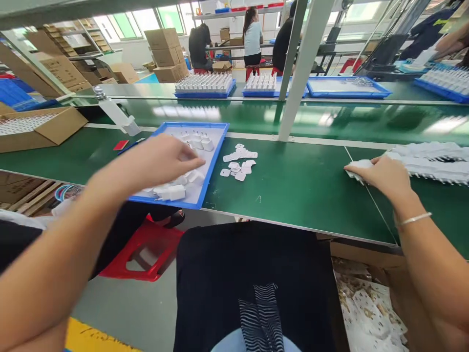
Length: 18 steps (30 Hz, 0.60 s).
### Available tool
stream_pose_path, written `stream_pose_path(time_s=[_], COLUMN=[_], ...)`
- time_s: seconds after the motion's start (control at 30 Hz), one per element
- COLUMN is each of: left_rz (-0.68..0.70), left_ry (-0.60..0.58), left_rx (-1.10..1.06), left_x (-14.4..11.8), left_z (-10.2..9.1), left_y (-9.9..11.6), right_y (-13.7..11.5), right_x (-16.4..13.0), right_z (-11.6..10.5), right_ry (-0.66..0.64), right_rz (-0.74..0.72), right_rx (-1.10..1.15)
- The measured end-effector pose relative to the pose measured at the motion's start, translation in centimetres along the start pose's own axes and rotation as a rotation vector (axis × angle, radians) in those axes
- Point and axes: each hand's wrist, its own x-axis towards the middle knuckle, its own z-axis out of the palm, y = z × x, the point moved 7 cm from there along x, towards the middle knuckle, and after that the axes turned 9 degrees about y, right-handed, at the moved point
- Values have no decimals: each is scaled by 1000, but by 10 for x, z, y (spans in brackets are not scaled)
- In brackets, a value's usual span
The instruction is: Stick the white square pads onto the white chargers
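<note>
My left hand (pixel 161 159) reaches over a blue tray (pixel 214 161) that holds several white plug adapters (pixel 198 142); its fingertips are closed near the adapters at the tray's middle, and whether they pinch one is hidden by blur. My right hand (pixel 381 173) rests on the green table at the right, fingers closed on a white piece (pixel 357 166) at the end of a long row of white parts (pixel 428 161). A small heap of white stickers or tabs (pixel 240 164) lies between the two hands.
A grey post (pixel 298 73) rises from the table behind the heap. An open cardboard box (pixel 36 127) sits at far left. More blue trays (pixel 346 88) line the back bench, where people stand. A carton of scraps (pixel 370 303) and a red stool (pixel 142 254) are below.
</note>
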Motion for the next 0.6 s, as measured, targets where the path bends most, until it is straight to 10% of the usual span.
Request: stream_pose_path(time_s=[0.3, 0.6], left_rz=[-132, -221], left_ry=[10, 155], left_rx=[-1420, -1570], left_x=[-126, -139], left_z=[157, 164], left_y=[85, 122], right_y=[-143, -158], right_x=[-227, -290], right_z=[-28, -26], right_ry=[-80, 105], right_rz=[-348, -153], right_rx=[912, 918])
